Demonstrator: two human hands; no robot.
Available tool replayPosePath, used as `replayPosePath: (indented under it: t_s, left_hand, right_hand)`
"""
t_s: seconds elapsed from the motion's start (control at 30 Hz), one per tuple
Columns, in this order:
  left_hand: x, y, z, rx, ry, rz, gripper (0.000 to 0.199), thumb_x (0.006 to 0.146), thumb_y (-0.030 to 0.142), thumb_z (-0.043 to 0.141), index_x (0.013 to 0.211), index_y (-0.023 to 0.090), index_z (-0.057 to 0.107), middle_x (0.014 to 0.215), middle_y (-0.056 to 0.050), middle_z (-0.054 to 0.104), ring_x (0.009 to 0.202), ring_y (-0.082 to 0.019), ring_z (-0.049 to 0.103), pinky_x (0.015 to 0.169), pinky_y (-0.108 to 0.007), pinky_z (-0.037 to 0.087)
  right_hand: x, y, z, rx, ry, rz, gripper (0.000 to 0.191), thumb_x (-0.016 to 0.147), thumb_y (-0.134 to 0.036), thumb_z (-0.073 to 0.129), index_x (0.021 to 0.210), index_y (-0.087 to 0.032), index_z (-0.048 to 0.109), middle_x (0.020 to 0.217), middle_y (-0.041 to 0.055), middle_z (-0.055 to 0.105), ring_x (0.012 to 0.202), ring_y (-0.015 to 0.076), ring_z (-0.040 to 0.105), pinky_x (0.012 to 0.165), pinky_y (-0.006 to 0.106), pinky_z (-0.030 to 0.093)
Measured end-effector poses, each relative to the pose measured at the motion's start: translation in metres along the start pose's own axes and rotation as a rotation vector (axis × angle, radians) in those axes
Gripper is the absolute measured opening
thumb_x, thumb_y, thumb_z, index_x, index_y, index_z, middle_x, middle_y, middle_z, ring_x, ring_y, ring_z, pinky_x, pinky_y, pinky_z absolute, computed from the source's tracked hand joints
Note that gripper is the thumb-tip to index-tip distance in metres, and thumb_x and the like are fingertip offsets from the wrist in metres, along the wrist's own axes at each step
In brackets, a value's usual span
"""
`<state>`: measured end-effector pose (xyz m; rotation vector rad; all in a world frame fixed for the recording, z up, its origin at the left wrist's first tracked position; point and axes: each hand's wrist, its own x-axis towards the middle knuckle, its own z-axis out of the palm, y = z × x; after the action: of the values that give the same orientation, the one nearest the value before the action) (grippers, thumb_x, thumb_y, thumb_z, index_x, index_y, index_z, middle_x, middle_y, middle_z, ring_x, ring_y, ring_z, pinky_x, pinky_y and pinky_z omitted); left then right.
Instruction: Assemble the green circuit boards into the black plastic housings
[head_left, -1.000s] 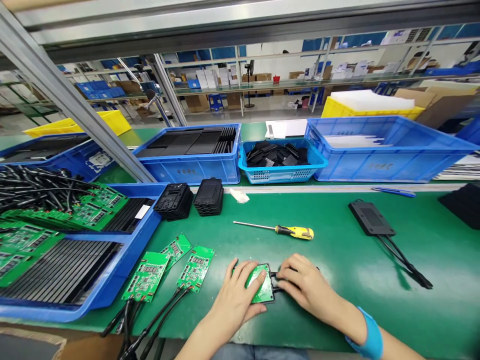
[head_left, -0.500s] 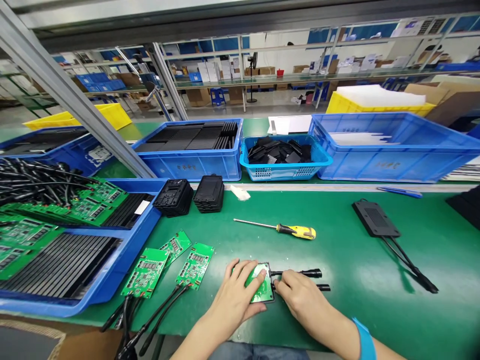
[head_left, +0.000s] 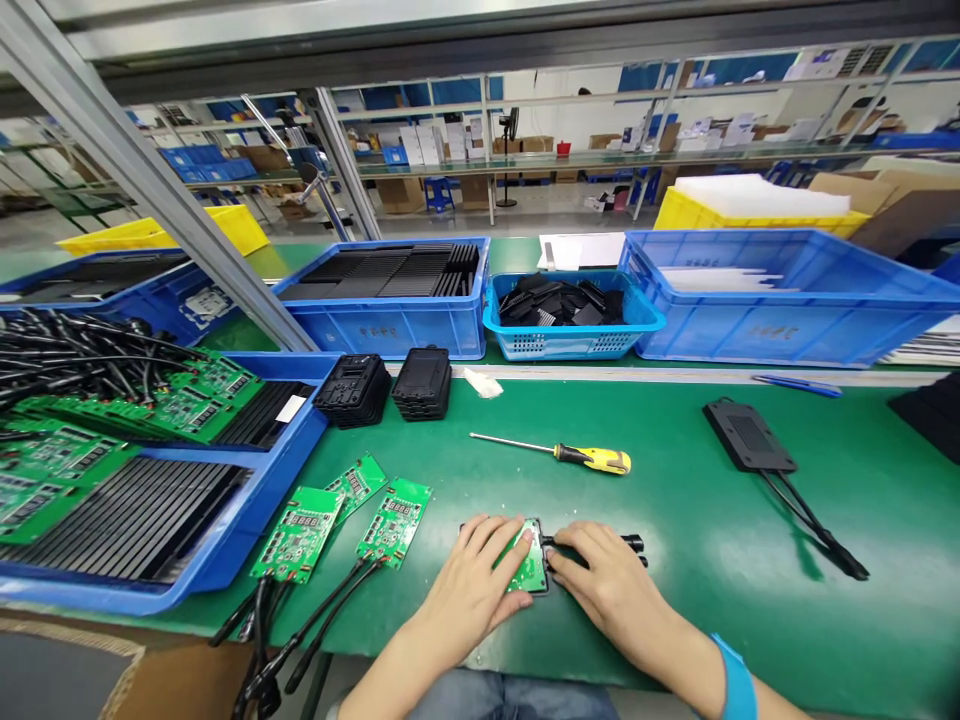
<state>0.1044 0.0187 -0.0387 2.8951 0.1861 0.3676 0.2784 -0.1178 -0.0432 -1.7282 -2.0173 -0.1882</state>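
A green circuit board [head_left: 531, 570] lies in a black housing on the green mat at the front edge. My left hand [head_left: 478, 582] rests flat on the board and covers most of it. My right hand [head_left: 606, 584] presses on the two black cables [head_left: 634, 545] where they leave the board's right side. Three more green boards [head_left: 341, 515] with black leads lie to the left of my hands. A yellow-handled screwdriver [head_left: 562, 454] lies on the mat just beyond them.
Two stacks of black housings [head_left: 386, 386] stand behind the loose boards. Blue bins [head_left: 386, 325] of black parts line the back, and a blue tray [head_left: 150, 490] of boards sits on the left. An assembled black unit [head_left: 750, 437] with cables lies at the right.
My right hand has slid from beside the board's corner onto the cables, covering most of them. My left hand has stayed on the board. The view has shifted slightly.
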Motion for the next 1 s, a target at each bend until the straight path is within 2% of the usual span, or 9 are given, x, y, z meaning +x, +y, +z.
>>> replayPosePath:
  t_s: [0.1, 0.23, 0.33, 0.47, 0.57, 0.8, 1.0]
  left_hand:
    - [0.0, 0.001, -0.001, 0.035, -0.002, 0.022, 0.045, 0.086, 0.031, 0.067, 0.127, 0.019, 0.052, 0.131, -0.015, 0.057, 0.112, -0.031, 0.054, 0.091, -0.05, 0.051]
    - [0.001, 0.0, -0.004, 0.101, 0.021, 0.077, 0.036, 0.081, 0.026, 0.073, 0.114, 0.019, 0.059, 0.129, -0.017, 0.057, 0.107, -0.033, 0.055, 0.082, -0.05, 0.053]
    - [0.003, -0.002, -0.008, 0.109, 0.031, 0.105, 0.042, 0.079, 0.031, 0.077, 0.115, 0.019, 0.059, 0.128, -0.017, 0.058, 0.104, -0.031, 0.056, 0.08, -0.047, 0.053]
    - [0.007, -0.005, -0.014, 0.091, -0.026, 0.158, 0.063, 0.067, 0.053, 0.08, 0.116, 0.019, 0.059, 0.126, -0.018, 0.059, 0.104, -0.031, 0.055, 0.08, -0.046, 0.051]
    - [0.009, -0.007, -0.016, 0.112, -0.063, 0.156, 0.072, 0.06, 0.061, 0.079, 0.115, 0.02, 0.06, 0.123, -0.018, 0.061, 0.098, -0.03, 0.056, 0.079, -0.045, 0.051]
    - [0.012, -0.014, -0.017, 0.14, -0.125, 0.195, 0.076, 0.059, 0.067, 0.076, 0.118, 0.023, 0.058, 0.126, -0.014, 0.058, 0.1, -0.03, 0.055, 0.083, -0.045, 0.047]
    - [0.02, -0.023, -0.024, 0.101, -0.153, 0.256, 0.063, 0.073, 0.071, 0.063, 0.114, 0.023, 0.061, 0.126, -0.013, 0.058, 0.099, -0.029, 0.054, 0.08, -0.043, 0.046]
  right_hand:
    - [0.0, 0.003, 0.003, 0.109, 0.056, -0.023, 0.025, 0.101, -0.017, 0.038, 0.106, -0.015, 0.063, 0.108, 0.0104, 0.067, 0.099, 0.0206, 0.06, 0.084, 0.036, 0.05]
    - [0.001, 0.004, 0.009, 0.134, 0.078, -0.063, 0.029, 0.102, -0.015, 0.035, 0.102, -0.015, 0.063, 0.102, 0.0067, 0.071, 0.093, 0.0185, 0.063, 0.087, 0.039, 0.05]
    - [0.0, 0.004, 0.011, 0.122, 0.085, -0.043, 0.03, 0.102, -0.013, 0.034, 0.101, -0.016, 0.064, 0.1, 0.0057, 0.072, 0.091, 0.018, 0.065, 0.087, 0.04, 0.049]
    - [0.001, 0.004, 0.01, 0.131, 0.082, -0.032, 0.03, 0.102, -0.014, 0.035, 0.1, -0.018, 0.065, 0.098, 0.0047, 0.072, 0.091, 0.0168, 0.066, 0.088, 0.04, 0.048]
    - [0.002, 0.004, 0.01, 0.156, 0.096, -0.03, 0.028, 0.102, -0.015, 0.037, 0.098, -0.017, 0.065, 0.096, 0.0056, 0.073, 0.089, 0.0174, 0.066, 0.085, 0.039, 0.051]
    - [-0.001, 0.008, 0.013, 0.204, 0.075, -0.047, 0.03, 0.101, -0.014, 0.037, 0.102, -0.014, 0.066, 0.101, 0.0072, 0.072, 0.096, 0.0198, 0.067, 0.087, 0.032, 0.057]
    - [-0.009, 0.012, 0.017, 0.147, 0.027, -0.09, 0.033, 0.099, -0.01, 0.034, 0.112, -0.013, 0.065, 0.109, 0.0093, 0.071, 0.106, 0.0238, 0.066, 0.087, 0.035, 0.06]
